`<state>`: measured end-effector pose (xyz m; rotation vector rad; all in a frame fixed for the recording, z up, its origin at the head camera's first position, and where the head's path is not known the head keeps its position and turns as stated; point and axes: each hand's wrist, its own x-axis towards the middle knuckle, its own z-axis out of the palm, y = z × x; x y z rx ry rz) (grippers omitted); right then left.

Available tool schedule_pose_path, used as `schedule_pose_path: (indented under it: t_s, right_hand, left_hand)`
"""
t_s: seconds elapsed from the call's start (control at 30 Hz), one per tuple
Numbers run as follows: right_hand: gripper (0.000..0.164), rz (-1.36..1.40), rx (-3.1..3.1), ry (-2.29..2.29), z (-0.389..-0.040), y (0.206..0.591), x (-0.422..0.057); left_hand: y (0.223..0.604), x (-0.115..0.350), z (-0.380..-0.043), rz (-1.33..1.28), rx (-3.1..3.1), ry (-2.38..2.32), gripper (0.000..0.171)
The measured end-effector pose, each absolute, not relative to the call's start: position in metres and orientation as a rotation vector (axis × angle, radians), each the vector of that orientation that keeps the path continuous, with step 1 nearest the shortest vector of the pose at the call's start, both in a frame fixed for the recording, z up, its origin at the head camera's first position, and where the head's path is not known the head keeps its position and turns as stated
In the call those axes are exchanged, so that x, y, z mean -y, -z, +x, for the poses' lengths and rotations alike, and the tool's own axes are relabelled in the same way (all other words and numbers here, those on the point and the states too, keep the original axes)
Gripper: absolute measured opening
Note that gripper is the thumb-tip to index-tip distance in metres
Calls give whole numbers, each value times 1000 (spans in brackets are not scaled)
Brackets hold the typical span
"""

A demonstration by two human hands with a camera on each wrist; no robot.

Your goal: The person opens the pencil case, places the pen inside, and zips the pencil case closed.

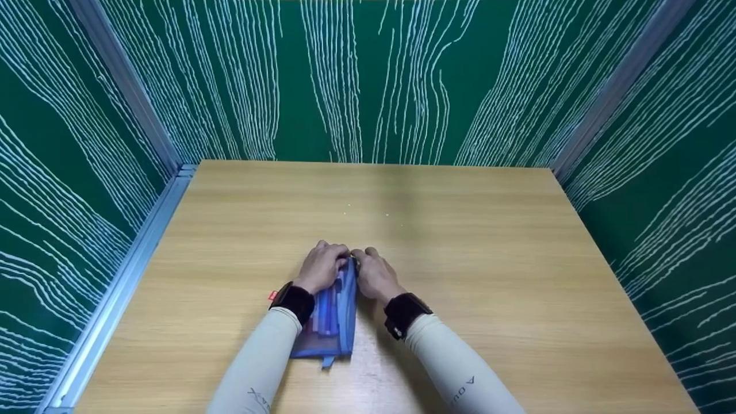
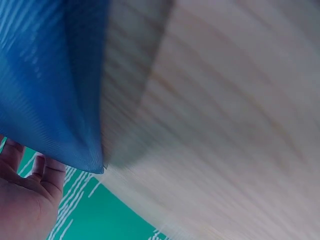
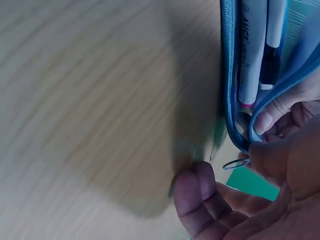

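A blue mesh zip pouch [image 1: 347, 328] lies lengthwise on the wooden table, its far end between both hands. Gripping its upper end from the left is my left hand [image 1: 323, 265]; in the right wrist view that thumb presses on the zipped rim. My right hand [image 1: 376, 276] is at the far right corner, thumb by the rim and fingers spread apart from it. Between them hangs a small ring zip pull [image 3: 236, 164]. The mouth gapes, showing a white marker [image 3: 252, 52] and a second pen [image 3: 272, 55] inside. Blue mesh covers the left hand's fingertips in the left wrist view.
The wooden table [image 1: 489, 247] carries a few tiny pale specks beyond the hands. Green walls with white wavy lines [image 1: 402, 86] stand on the far side, left and right. A metal rail [image 1: 123, 287] runs along the left edge.
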<state>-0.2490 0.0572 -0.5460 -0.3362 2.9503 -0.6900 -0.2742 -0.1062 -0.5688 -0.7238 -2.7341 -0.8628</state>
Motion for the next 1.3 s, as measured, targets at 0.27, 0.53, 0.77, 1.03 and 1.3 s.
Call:
schedule_pose_path:
  t_s: [0.27, 0.53, 0.77, 1.03, 1.3]
  right_hand:
    - [5, -184, -3067, 909, -250, 553, -59]
    - [8, -146, -3095, 1078, -250, 557, -64]
    - [8, -224, -3120, 1143, -248, 561, -66]
    - [6, -231, -3089, 1151, -245, 562, -66]
    - [7, -278, -3077, 1163, -242, 563, -65]
  left_hand:
    - [567, 104, -274, -701, 2759, 913, 5]
    - [565, 103, -276, -673, 2812, 947, 4]
    - [563, 103, -279, -701, 2829, 952, 12]
    - [556, 100, -280, -694, 2849, 991, 14]
    - [553, 94, -280, -596, 2906, 978, 13]
